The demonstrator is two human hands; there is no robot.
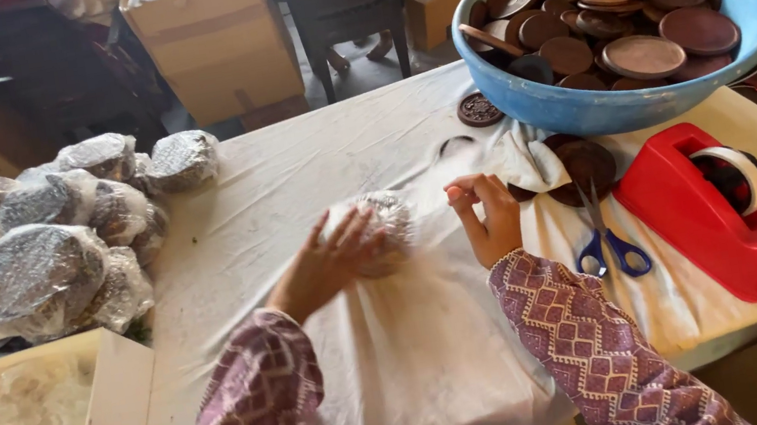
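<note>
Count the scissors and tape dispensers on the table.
2: one pair of blue-handled scissors just right of the right hand, and one red tape dispenser right of the scissors, below the blue basin. More could be hidden under the cloth.
</note>
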